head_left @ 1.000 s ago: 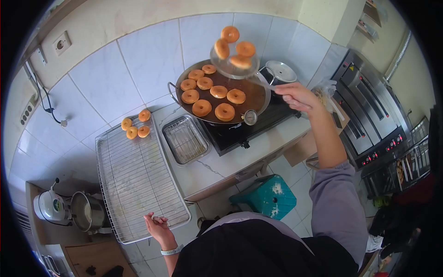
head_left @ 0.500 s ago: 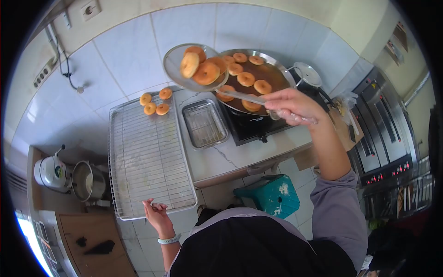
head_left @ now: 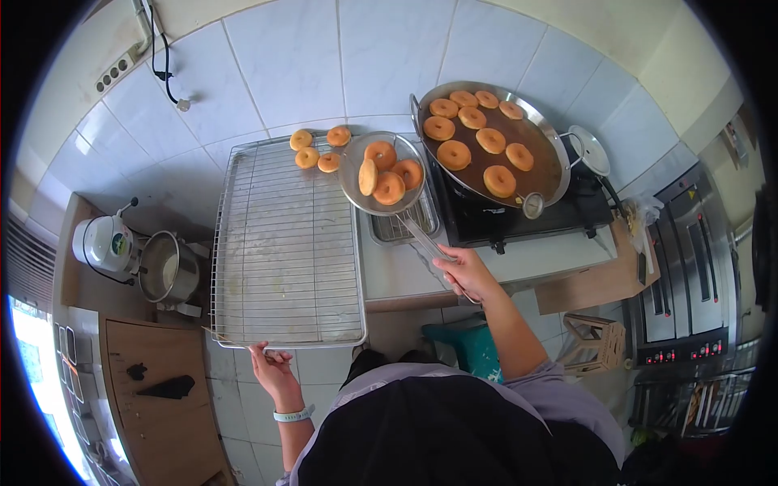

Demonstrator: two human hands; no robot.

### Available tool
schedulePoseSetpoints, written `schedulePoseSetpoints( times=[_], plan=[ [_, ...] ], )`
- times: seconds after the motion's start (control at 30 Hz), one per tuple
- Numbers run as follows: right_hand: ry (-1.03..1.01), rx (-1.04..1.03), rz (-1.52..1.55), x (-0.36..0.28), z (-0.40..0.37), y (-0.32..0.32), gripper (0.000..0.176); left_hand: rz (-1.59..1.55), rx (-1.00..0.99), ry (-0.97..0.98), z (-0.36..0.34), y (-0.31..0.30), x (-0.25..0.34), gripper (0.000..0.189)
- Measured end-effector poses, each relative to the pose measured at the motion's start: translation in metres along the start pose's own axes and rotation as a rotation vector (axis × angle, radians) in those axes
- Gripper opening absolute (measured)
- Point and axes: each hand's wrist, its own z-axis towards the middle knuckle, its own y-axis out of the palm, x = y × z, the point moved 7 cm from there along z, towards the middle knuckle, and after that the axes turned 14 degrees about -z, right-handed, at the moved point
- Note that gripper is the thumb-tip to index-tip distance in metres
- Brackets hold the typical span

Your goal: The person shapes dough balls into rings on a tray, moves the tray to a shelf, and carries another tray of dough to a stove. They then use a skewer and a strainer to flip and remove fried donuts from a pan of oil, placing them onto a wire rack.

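Observation:
My right hand (head_left: pixel 466 274) is closed round the long handle of a mesh skimmer (head_left: pixel 350 185). Several golden doughnuts (head_left: pixel 389 188) lie in the skimmer, one tipped on its side. The skimmer is above a small metal tray with a rack (head_left: pixel 387 230), beside the right edge of a large wire cooling rack (head_left: pixel 284 251). More doughnuts (head_left: pixel 307 157) sit at that rack's far right corner. At the rack's near edge my left hand (head_left: pixel 274 374) has curled fingers, apparently pinching something thin that I cannot make out. Several doughnuts (head_left: pixel 490 140) float in oil in a wide pan (head_left: pixel 559 174).
The pan sits on a black stove (head_left: pixel 527 228), with a pot lid (head_left: pixel 590 151) behind it. An oven (head_left: pixel 685 251) stands at the right. A stand mixer (head_left: pixel 105 243) and metal bowl (head_left: pixel 168 267) are left. A teal stool (head_left: pixel 463 348) is below the counter.
My right hand has brought the loaded skimmer from over the pan's left edge leftward and nearer, beside the cooling rack. The view has shifted. My left hand stays by the rack's near edge.

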Motion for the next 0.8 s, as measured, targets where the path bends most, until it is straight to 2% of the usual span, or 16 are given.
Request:
schedulePoseSetpoints(
  times=[0.07,0.37,0.47,0.73,0.8],
  plan=[
    [0.126,-0.021,-0.026,0.03,0.012,0.001,0.058,-0.007,0.004,-0.017,-0.003,-0.002,-0.004,0.03],
    [0.006,0.09,0.039,0.004,-0.004,-0.01,0.057,0.013,-0.007,-0.021,-0.007,0.006,-0.009,0.03],
    [0.133,-0.01,0.108,0.037,0.017,0.001,0.058,0.02,-0.019,-0.028,-0.009,0.01,-0.011,0.031],
    [0.016,0.052,0.066,-0.002,0.0,0.002,0.055,0.033,-0.036,-0.017,-0.012,0.016,-0.01,0.031],
    [0.028,0.017,0.093,0.008,0.008,0.003,0.055,0.04,-0.012,-0.02,-0.012,0.01,-0.011,0.032]
  ],
)
